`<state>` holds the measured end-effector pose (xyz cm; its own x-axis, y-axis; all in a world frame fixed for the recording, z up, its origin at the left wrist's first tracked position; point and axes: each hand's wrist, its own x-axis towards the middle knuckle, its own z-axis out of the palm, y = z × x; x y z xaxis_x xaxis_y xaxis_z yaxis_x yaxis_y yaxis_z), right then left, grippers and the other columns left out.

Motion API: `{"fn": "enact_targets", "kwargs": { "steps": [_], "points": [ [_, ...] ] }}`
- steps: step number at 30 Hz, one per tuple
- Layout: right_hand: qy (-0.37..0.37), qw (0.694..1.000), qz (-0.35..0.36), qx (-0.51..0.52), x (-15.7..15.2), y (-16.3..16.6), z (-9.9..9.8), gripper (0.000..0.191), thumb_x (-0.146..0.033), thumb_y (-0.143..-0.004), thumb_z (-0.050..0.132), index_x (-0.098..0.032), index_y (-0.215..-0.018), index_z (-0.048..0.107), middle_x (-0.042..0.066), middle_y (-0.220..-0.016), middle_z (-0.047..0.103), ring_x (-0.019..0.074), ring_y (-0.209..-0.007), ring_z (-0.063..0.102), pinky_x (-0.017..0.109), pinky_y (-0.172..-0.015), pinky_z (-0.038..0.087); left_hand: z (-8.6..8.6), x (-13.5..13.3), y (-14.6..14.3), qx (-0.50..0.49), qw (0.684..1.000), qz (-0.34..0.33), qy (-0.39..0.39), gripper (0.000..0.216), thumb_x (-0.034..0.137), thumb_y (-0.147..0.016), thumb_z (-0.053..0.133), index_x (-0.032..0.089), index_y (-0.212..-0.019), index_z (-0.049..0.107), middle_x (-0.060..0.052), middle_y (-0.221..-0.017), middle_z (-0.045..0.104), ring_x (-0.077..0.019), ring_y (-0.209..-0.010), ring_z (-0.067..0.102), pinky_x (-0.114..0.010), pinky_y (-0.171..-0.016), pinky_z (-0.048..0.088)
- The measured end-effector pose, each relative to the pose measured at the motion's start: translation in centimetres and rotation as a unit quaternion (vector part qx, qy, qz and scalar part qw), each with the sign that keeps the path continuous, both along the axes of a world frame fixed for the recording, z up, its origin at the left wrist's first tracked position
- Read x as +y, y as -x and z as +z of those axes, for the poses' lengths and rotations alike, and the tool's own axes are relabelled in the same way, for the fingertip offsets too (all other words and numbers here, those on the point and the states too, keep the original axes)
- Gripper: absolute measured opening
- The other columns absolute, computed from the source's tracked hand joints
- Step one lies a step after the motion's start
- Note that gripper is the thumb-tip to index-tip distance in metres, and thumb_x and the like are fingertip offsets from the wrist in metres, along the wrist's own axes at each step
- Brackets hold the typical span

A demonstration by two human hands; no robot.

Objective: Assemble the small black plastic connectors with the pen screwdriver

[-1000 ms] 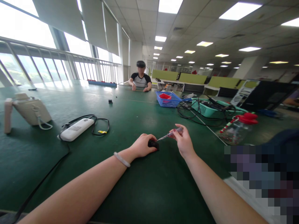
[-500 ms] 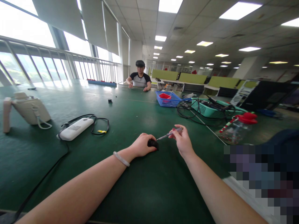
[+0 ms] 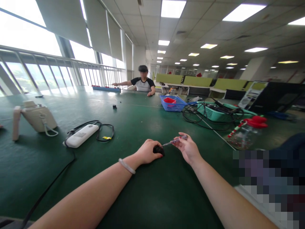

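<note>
My left hand (image 3: 149, 151) is closed around a small black object (image 3: 159, 150), its thumb and fingers on either side, low over the green table (image 3: 133, 127). What kind of object it is I cannot make out. In my right hand (image 3: 188, 148) is a screwdriver (image 3: 175, 141) with a clear handle and a thin metal shaft. The shaft slants down to the left, and its tip meets or nearly meets the top of the black object. My fingers partly cover the handle.
A white power strip (image 3: 82, 136) with black cable lies left, beside a beige bag-like item (image 3: 39, 117). Blue basket (image 3: 173, 104), teal basket (image 3: 212, 113) and red-lidded bottle (image 3: 250, 132) stand right. Across the table sits a person (image 3: 143, 84) near a long blue tray (image 3: 106, 89).
The view has shifted slightly. My hands keep their grips, and the screwdriver still points at the black object. The person opposite has stretched an arm out toward the long blue tray.
</note>
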<state>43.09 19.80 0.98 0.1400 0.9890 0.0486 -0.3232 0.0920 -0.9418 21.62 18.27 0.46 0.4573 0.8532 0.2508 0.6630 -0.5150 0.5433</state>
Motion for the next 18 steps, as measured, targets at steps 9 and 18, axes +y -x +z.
{"fn": "enact_targets", "kwargs": {
  "steps": [9,18],
  "points": [
    [-0.124,0.985,-0.027,-0.12,-0.49,0.63,0.49,0.045,-0.049,-0.076,0.073,-0.023,-0.106,0.051,-0.003,-0.077,0.067,0.0162,-0.059,0.065,0.039,-0.071,0.055,0.57,-0.44,-0.12,0.002,1.0,0.026,0.001,0.039,0.036,-0.072,0.075,0.023,-0.108,0.068,-0.005,-0.108,0.069,-0.0275,-0.111,0.056,-0.038,-0.099,0.046],
    [-0.128,0.963,-0.07,-0.227,-0.61,0.04,0.4,0.045,-0.055,-0.08,0.066,-0.022,-0.108,0.054,-0.003,-0.07,0.063,0.0192,-0.063,0.065,0.04,-0.075,0.052,0.55,-0.18,0.01,0.004,0.999,0.031,0.027,0.043,0.035,-0.072,0.076,0.027,-0.114,0.07,-0.004,-0.111,0.069,-0.0254,-0.115,0.056,-0.038,-0.104,0.045]
  ]
}}
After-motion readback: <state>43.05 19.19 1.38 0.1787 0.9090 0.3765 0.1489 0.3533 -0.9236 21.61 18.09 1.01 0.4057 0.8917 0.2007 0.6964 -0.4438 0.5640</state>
